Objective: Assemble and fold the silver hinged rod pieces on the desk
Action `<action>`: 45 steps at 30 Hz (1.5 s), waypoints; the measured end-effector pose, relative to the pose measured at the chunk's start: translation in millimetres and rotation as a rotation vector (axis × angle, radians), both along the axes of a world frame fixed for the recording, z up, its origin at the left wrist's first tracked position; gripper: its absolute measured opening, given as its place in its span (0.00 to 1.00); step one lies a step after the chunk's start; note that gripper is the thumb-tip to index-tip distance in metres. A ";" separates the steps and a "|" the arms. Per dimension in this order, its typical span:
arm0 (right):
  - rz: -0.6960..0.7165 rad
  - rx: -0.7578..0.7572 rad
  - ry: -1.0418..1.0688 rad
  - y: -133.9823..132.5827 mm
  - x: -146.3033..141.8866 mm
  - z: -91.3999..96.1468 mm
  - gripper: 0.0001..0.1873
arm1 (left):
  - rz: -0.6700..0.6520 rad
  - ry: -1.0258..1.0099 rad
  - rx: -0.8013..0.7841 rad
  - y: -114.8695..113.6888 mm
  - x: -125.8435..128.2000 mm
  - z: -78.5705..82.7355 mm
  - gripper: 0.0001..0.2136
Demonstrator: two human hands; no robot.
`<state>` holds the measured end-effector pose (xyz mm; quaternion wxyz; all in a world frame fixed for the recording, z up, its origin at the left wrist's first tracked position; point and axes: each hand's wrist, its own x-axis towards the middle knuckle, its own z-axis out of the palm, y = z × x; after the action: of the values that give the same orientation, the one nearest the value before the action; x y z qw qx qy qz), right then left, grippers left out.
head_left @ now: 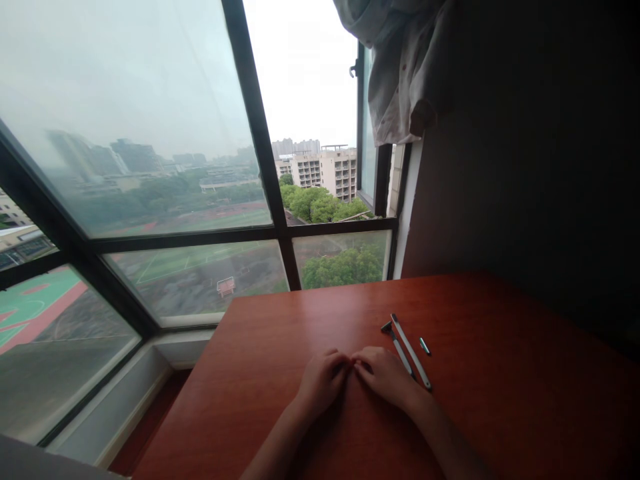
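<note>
My left hand [324,377] and my right hand [385,375] meet above the brown wooden table [280,333], fingertips touching. Both have curled, closed fingers; anything pinched between them is too small or hidden to make out. Just beyond my right hand lies a razor [399,348] with a dark head and a grey handle, its lower end close to my wrist. Beside it, almost parallel, is a long slim grey stick [411,352] with a dark tip, its kind unclear. A small shiny dark-and-light piece [425,345] lies further right.
A large dark-framed window [277,230] borders the table's far and left sides, with one pane swung open. Bunched cloth [400,73] hangs at its upper right. A dark wall [505,167] rises behind the table on the right.
</note>
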<state>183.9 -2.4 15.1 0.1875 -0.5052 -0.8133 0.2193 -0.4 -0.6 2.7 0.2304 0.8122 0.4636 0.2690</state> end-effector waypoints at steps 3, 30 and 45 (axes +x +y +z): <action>-0.014 0.037 0.049 4.3 3.1 0.9 0.14 | 0.003 0.014 0.000 0.1 -0.1 0.6 0.09; -0.289 0.069 -0.001 21.4 40.7 -28.0 0.10 | 0.017 0.124 0.111 -8.8 11.5 6.9 0.11; -0.171 0.086 0.097 24.5 -10.5 -27.0 0.10 | 0.120 0.271 0.183 -7.5 14.8 3.1 0.19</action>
<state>173.4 22.2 -11.9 0.2663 -0.5532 -0.7658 0.1914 14.5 -8.1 5.7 0.0745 0.8294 0.5119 0.2113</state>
